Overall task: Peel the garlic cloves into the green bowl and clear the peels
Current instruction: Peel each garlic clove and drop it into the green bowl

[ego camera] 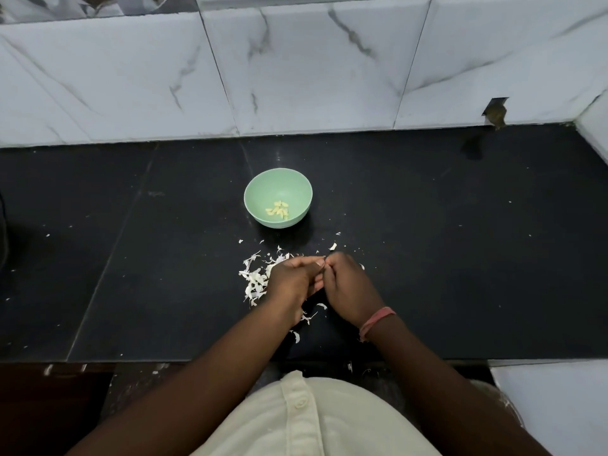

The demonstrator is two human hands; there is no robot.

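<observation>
Both hands meet low over the black tabletop [427, 258], just in front of the person's body. The left hand [291, 284] and the right hand [345, 287] have their fingertips curled in toward each other, pinching something tiny between them; it looks like a clove being worked, though the fingers hide it and I can't see it outright. The right wrist wears a pink band [376, 320].

The green bowl [256, 189] stands a little farther back, apart from the hands, with a few pale peeled cloves [278, 209] lying on its floor. The peels [255, 281] are heaped beside the left hand, with stray flakes scattered around both hands and some on the floor by the counter edge.

A clove is small, firm and rather slick once bare, so I'd say it wants a fingertip pinch at its ends. The skins are papery, nearly weightless and brittle; they would fly at a breath, so gathering them likely calls for a slow sweep with a flat palm, not picking.
</observation>
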